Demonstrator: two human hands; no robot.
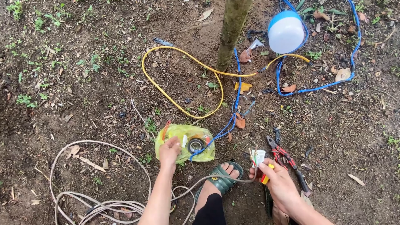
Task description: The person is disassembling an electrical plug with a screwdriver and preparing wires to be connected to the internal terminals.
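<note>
Left hand (169, 152) down on yellow bag (183, 143) lying on soil, fingers curled into its open top beside tape roll (195, 145); pinching something or not, hard to tell. Right hand (278, 181) just right of sandalled foot, fingers pinching white socket (258, 157) and a small yellow tool. Socket: light, rigid plastic, likely best gripped by the body, clear of bare wire ends. Bag: thin, limp, slippery. Pliers (287, 160) just beside.
</note>
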